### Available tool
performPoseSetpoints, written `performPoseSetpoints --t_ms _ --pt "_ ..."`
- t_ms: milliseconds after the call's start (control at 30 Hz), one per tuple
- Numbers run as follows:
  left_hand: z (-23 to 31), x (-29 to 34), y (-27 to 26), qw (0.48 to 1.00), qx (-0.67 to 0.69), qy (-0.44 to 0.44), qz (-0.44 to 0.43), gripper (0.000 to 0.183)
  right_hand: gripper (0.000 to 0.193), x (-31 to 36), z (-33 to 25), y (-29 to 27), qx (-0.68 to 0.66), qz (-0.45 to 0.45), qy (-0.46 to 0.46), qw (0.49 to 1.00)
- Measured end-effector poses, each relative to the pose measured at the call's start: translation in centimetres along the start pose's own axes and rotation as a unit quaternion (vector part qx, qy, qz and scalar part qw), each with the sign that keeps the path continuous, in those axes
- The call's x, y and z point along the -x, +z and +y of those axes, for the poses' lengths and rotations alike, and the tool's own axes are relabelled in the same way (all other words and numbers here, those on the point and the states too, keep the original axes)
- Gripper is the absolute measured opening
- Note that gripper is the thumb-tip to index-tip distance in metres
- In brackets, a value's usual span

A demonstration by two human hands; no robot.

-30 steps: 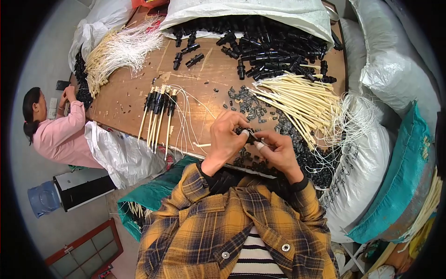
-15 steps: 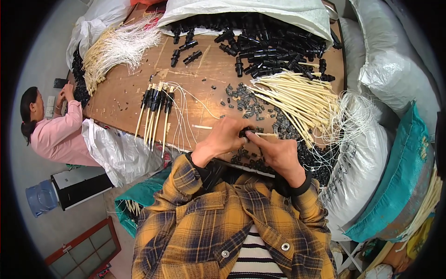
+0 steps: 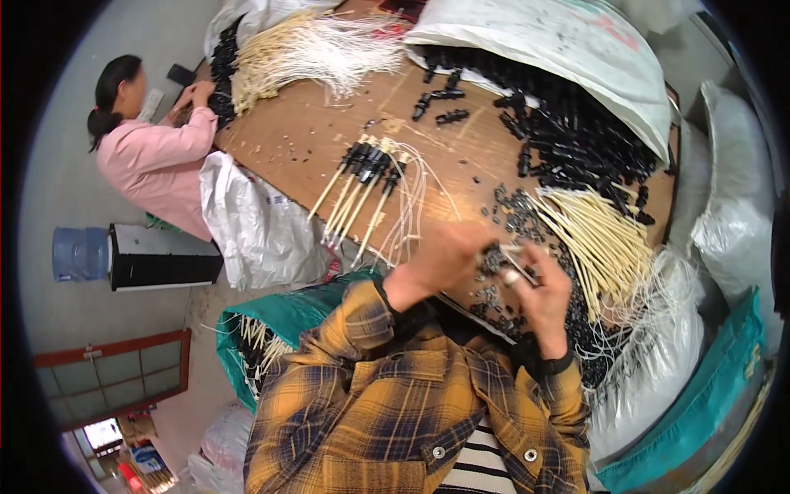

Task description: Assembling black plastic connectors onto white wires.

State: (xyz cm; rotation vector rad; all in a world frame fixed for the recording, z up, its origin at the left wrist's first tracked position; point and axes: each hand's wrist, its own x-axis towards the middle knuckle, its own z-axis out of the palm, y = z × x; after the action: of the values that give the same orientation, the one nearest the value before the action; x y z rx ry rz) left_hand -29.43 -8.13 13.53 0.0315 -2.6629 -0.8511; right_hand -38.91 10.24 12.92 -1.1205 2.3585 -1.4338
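Observation:
My left hand is smeared by motion over the front edge of the table, so its grip is hidden. Close by on the right, my right hand has its fingers bent around a thin white cord, and a pale band shows on one finger. Dark bits of plastic lie between and beneath the hands. Left of them rests a row of cream sticks with black fittings, white strings trailing from their ends. Just beyond my right hand lies a pile of cream sticks.
A white sack spills black tubular fittings at the back right. Stringed sticks are heaped at the far left, beside a person in pink. Full sacks crowd the right; a green sack stands left of me.
The view has swung, shifting the table to the right in the picture. My hands have moved apart from the stick they held together; the left is now blurred.

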Motion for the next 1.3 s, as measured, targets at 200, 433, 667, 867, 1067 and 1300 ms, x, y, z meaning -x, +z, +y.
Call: performPoseSetpoints --t_ms 200,433,667,867,1067,1300 --pt "-9.7 1.3 -8.3 0.954 -0.1 -0.206 0.192 0.029 0.023 -2.7 -1.6 0.1 0.049 0.009 -0.117 0.992" --pt "-19.3 4.5 -8.4 0.886 -0.25 -0.375 0.113 0.049 0.023 -0.6 -0.4 1.3 0.024 -0.203 -0.048 0.978" --pt "-13.0 -7.0 -4.0 0.994 -0.032 -0.062 0.086 0.042 0.018 -0.2 4.9 -5.7 0.205 0.043 0.096 0.973" --pt "-14.8 -13.4 -0.6 0.964 -0.118 -0.228 -0.067 0.029 0.007 1.2 6.7 -7.4 0.373 0.004 0.142 0.917" --pt "-9.6 -9.7 1.3 0.976 -0.011 -0.211 -0.046 0.027 0.009 0.6 4.9 -8.1 0.266 0.051 -0.016 0.962" --pt "-6.7 -3.6 -0.4 0.959 0.066 -0.26 -0.093 0.031 0.022 0.8 3.1 -5.4 0.027 -0.003 0.057 0.998"
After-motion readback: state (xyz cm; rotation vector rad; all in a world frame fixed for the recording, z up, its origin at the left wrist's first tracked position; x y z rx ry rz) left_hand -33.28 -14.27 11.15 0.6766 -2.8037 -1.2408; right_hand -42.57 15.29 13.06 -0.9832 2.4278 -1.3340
